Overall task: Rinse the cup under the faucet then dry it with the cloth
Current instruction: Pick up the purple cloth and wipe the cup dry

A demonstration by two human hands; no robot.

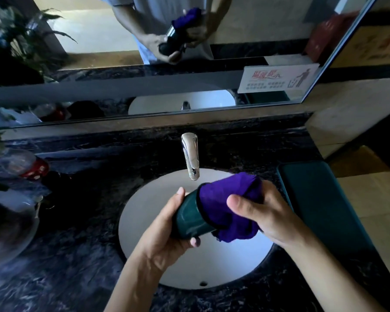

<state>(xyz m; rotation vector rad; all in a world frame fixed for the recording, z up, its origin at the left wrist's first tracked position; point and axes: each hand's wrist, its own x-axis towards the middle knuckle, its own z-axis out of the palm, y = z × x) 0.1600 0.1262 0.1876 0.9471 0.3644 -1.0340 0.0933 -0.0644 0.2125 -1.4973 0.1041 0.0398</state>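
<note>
A dark green cup (189, 218) lies on its side above the white sink basin (144, 199), its mouth turned to the right. My left hand (164, 230) wraps around its base end. A purple cloth (230, 203) is stuffed into the cup's mouth and spills out over the rim. My right hand (263, 212) grips the bunched cloth from the right, thumb on top. The chrome faucet (190, 155) stands just behind the cup; no water runs from it.
Dark marble counter (77, 266) surrounds the basin. A dark green tray (320, 194) lies on the right. A clear bottle with a red label (25, 164) and a glass dish (7, 233) sit at the left. A mirror (144, 41) spans the wall behind.
</note>
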